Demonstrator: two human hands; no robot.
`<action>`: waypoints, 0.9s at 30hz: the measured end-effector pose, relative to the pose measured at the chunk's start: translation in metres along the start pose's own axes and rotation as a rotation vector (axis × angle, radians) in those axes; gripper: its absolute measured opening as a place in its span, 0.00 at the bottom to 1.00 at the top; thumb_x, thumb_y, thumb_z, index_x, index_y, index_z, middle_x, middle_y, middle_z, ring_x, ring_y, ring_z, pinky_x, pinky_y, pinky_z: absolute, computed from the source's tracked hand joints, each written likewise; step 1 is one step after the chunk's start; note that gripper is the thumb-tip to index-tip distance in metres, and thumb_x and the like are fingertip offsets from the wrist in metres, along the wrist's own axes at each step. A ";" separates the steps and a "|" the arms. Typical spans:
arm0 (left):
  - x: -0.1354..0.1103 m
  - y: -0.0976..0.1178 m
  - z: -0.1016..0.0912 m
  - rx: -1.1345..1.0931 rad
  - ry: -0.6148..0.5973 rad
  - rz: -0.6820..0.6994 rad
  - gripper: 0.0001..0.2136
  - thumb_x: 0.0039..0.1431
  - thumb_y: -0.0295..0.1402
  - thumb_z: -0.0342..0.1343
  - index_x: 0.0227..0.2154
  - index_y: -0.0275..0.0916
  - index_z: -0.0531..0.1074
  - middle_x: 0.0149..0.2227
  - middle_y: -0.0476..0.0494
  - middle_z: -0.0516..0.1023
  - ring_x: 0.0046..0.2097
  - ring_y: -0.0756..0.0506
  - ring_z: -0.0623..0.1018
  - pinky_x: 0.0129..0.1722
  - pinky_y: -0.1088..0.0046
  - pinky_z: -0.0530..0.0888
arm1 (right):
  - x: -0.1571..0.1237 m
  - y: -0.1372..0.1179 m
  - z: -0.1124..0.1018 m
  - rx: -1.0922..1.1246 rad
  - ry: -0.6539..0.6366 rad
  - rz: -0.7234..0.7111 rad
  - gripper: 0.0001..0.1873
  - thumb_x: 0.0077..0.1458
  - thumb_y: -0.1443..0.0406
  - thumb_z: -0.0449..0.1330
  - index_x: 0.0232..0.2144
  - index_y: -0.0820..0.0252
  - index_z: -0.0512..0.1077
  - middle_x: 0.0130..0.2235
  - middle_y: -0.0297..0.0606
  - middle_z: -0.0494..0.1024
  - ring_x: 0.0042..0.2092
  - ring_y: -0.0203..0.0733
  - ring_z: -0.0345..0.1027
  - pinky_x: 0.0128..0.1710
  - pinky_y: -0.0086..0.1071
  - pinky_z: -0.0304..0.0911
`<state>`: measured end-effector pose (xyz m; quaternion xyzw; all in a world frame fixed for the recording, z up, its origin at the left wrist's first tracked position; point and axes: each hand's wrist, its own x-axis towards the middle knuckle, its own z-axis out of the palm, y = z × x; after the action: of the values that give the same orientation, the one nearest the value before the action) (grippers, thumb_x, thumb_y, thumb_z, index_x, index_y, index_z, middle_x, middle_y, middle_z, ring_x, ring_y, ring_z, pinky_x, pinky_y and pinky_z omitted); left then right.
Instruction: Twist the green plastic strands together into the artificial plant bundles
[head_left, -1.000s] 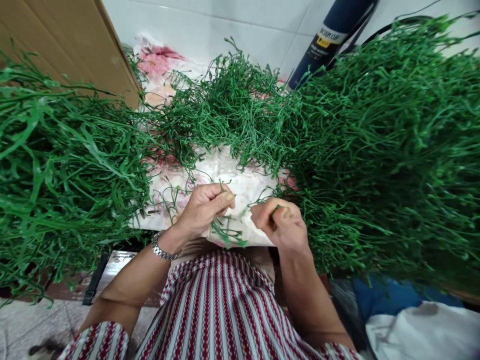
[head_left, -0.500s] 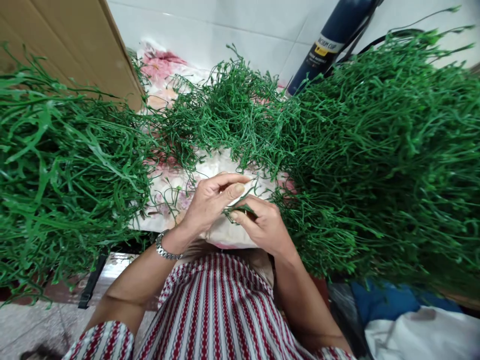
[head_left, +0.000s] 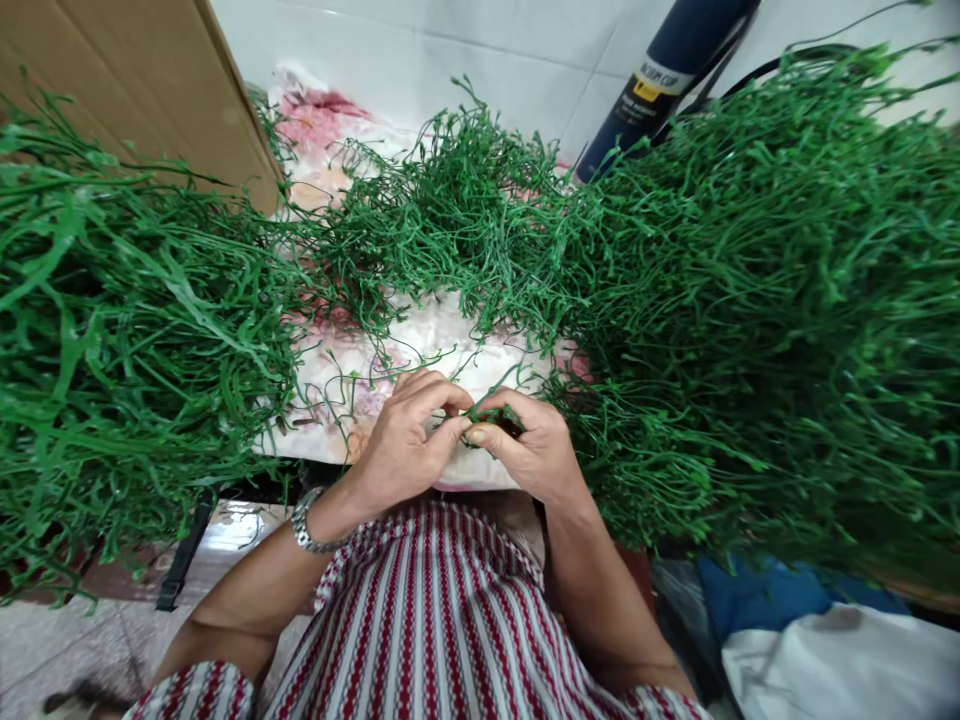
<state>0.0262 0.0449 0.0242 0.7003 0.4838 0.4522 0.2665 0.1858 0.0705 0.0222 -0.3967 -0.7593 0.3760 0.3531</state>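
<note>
My left hand [head_left: 416,435] and my right hand [head_left: 529,445] meet fingertip to fingertip above a white, pink-flowered cloth [head_left: 435,340]. Between them is a thin green plastic stem [head_left: 491,390], pinched by both thumbs and forefingers. Part of it is hidden behind the fingers of my right hand. A silver watch band circles my left wrist. Loose stems of the same kind lie on the cloth just beyond my hands, in a tangled pile [head_left: 480,220].
Big heaps of green plastic stems rise at the left [head_left: 135,330] and at the right [head_left: 750,330]. A cardboard sheet [head_left: 142,80] stands back left. A dark blue vacuum flask [head_left: 660,90] leans at the tiled wall. White fabric [head_left: 832,660] lies at lower right.
My left hand has turned and dropped slightly, its fingertips now closing against those of my right hand. A white patch seen between the hands before no longer shows there.
</note>
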 end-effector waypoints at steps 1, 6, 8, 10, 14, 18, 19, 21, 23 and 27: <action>0.000 0.000 0.000 0.007 0.005 -0.001 0.03 0.52 0.24 0.52 0.26 0.38 0.66 0.27 0.49 0.69 0.33 0.49 0.68 0.37 0.69 0.65 | 0.000 0.001 0.000 -0.007 0.002 -0.007 0.06 0.49 0.63 0.62 0.28 0.59 0.70 0.26 0.30 0.73 0.26 0.31 0.63 0.27 0.25 0.58; -0.001 0.000 0.000 0.162 0.104 0.047 0.04 0.50 0.23 0.53 0.25 0.38 0.65 0.29 0.48 0.68 0.36 0.47 0.68 0.39 0.67 0.63 | -0.001 0.004 0.000 -0.021 0.003 -0.068 0.04 0.50 0.66 0.61 0.31 0.59 0.69 0.29 0.32 0.71 0.29 0.32 0.63 0.29 0.26 0.57; -0.001 -0.001 -0.001 0.262 0.163 0.077 0.04 0.49 0.23 0.53 0.24 0.38 0.65 0.30 0.47 0.68 0.38 0.46 0.68 0.39 0.66 0.62 | -0.002 0.004 0.000 -0.056 0.008 -0.086 0.03 0.52 0.67 0.59 0.31 0.60 0.69 0.28 0.32 0.70 0.29 0.32 0.63 0.29 0.26 0.57; -0.002 -0.001 -0.001 0.310 0.181 0.110 0.04 0.49 0.22 0.52 0.24 0.38 0.65 0.29 0.47 0.68 0.37 0.46 0.68 0.39 0.66 0.62 | -0.002 0.003 0.001 -0.126 0.033 -0.097 0.02 0.53 0.67 0.57 0.29 0.60 0.67 0.27 0.32 0.68 0.28 0.32 0.61 0.28 0.27 0.56; -0.003 -0.002 -0.001 0.255 0.110 0.129 0.06 0.51 0.21 0.48 0.24 0.38 0.63 0.26 0.47 0.67 0.33 0.48 0.68 0.36 0.69 0.65 | -0.003 -0.001 0.006 -0.334 0.089 -0.150 0.07 0.53 0.68 0.55 0.23 0.60 0.64 0.23 0.32 0.64 0.26 0.33 0.59 0.27 0.29 0.54; -0.003 -0.001 0.000 0.245 0.091 0.082 0.05 0.52 0.22 0.47 0.25 0.38 0.63 0.26 0.47 0.67 0.33 0.48 0.67 0.37 0.69 0.65 | -0.004 -0.004 0.011 -0.504 0.116 -0.215 0.09 0.54 0.68 0.53 0.22 0.59 0.63 0.22 0.34 0.64 0.27 0.35 0.58 0.27 0.30 0.54; -0.003 0.000 0.000 0.236 0.073 0.068 0.05 0.52 0.23 0.48 0.25 0.38 0.63 0.26 0.47 0.68 0.33 0.48 0.68 0.37 0.68 0.64 | -0.005 -0.004 0.012 -0.539 0.124 -0.225 0.10 0.54 0.69 0.53 0.21 0.59 0.63 0.22 0.34 0.64 0.26 0.35 0.58 0.27 0.30 0.54; -0.003 -0.001 0.000 0.196 0.030 0.030 0.04 0.52 0.24 0.49 0.25 0.38 0.63 0.26 0.48 0.68 0.32 0.48 0.68 0.37 0.69 0.64 | -0.005 -0.005 0.013 -0.576 0.129 -0.237 0.11 0.54 0.70 0.52 0.21 0.58 0.63 0.21 0.34 0.64 0.26 0.36 0.58 0.27 0.30 0.54; -0.002 -0.003 -0.001 0.131 0.011 -0.010 0.05 0.52 0.25 0.50 0.24 0.38 0.62 0.25 0.49 0.67 0.31 0.49 0.67 0.36 0.70 0.64 | -0.005 -0.005 0.014 -0.535 0.120 -0.228 0.09 0.55 0.70 0.52 0.23 0.59 0.65 0.23 0.34 0.66 0.27 0.36 0.60 0.28 0.30 0.56; -0.002 -0.007 -0.004 0.036 -0.006 -0.056 0.06 0.52 0.24 0.50 0.23 0.38 0.62 0.26 0.49 0.67 0.33 0.49 0.68 0.37 0.71 0.64 | -0.005 -0.003 0.012 -0.344 0.094 -0.176 0.08 0.54 0.69 0.55 0.38 0.61 0.68 0.31 0.37 0.72 0.31 0.36 0.65 0.31 0.30 0.60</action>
<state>0.0189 0.0455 0.0195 0.6925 0.5105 0.4339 0.2677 0.1766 0.0612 0.0180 -0.4003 -0.8269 0.1894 0.3467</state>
